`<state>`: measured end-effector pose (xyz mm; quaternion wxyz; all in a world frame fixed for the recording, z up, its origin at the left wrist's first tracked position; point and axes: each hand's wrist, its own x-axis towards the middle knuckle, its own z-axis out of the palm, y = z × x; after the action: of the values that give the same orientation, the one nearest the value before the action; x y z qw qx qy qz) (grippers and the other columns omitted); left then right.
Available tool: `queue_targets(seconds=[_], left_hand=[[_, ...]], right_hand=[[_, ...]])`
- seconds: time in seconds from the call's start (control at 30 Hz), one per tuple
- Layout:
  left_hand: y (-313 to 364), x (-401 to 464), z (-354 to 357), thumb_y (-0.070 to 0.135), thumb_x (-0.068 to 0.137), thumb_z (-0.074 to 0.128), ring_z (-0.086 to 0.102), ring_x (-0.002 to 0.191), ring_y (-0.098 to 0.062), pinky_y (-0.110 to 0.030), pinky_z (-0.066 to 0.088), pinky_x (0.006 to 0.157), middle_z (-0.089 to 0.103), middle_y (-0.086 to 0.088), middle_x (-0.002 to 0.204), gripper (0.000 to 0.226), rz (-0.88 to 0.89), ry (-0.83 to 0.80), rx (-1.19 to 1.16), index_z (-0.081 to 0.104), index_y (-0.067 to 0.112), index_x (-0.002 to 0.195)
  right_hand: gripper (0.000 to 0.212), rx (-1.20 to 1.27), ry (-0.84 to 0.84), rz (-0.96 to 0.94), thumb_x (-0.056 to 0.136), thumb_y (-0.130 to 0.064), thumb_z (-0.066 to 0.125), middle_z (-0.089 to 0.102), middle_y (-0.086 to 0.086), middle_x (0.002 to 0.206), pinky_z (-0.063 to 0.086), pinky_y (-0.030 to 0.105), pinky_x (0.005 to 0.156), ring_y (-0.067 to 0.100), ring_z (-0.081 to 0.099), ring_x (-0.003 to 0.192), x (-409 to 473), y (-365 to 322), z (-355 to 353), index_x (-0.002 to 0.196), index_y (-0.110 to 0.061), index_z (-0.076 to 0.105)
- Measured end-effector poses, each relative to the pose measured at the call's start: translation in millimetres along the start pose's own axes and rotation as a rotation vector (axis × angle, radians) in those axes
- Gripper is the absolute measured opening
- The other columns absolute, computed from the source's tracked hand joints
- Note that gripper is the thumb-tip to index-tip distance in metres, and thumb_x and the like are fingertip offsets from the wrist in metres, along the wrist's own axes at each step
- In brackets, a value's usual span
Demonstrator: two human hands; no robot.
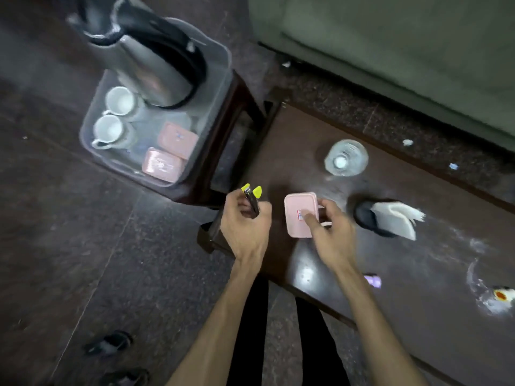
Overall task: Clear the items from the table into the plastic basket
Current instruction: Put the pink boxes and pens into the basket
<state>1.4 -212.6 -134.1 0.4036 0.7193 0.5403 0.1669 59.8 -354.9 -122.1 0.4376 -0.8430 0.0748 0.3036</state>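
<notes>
My left hand [245,218] is shut on two dark markers with yellow caps [252,197], held just off the left end of the dark table [390,260]. My right hand [328,232] grips a pink lidded box [296,211] at the table's left end, thumb on its lid. The clear plastic basket [223,79] stands on a stool at upper left. It holds a steel kettle [147,65], two white cups [115,115] and two pink boxes [170,151]. On the table lie a glass [345,157], a black holder with white napkins [390,218] and a small purple item [373,281].
A dark wooden stool [220,151] carries the basket, close to the table's left end. A green sofa [404,51] runs along the far side. A small white and red item [501,295] lies at the table's right. Dark slippers [111,344] sit on the stone floor.
</notes>
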Motion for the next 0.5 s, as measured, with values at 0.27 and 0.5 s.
queue_targets(seconds=[0.27, 0.5], left_hand=[[10.5, 139.9, -103.8, 0.026, 0.081, 0.075, 0.067, 0.076, -0.022, -0.038, 0.059, 0.073, 0.071, -0.004, 0.093, 0.030, 0.119, 0.218, -0.181, 0.070, 0.016, 0.108], [-14.9, 220.7, -151.2, 0.021, 0.075, 0.073, 0.055, 0.071, -0.011, -0.028, 0.050, 0.068, 0.064, -0.005, 0.089, 0.033, 0.151, 0.223, -0.094, 0.070, 0.011, 0.106]], right_hand=[[0.044, 0.055, -0.105, -0.199, 0.069, -0.040, 0.077, 0.073, -0.009, 0.089, 0.061, 0.046, 0.084, 0.009, 0.072, 0.079, 37.4, -161.1, 120.1, 0.108, -0.042, 0.057], [0.033, -0.075, -0.244, -0.269, 0.076, -0.038, 0.074, 0.075, -0.007, 0.089, 0.057, 0.042, 0.092, 0.018, 0.073, 0.089, 71.3, -261.6, 225.8, 0.107, -0.033, 0.062]])
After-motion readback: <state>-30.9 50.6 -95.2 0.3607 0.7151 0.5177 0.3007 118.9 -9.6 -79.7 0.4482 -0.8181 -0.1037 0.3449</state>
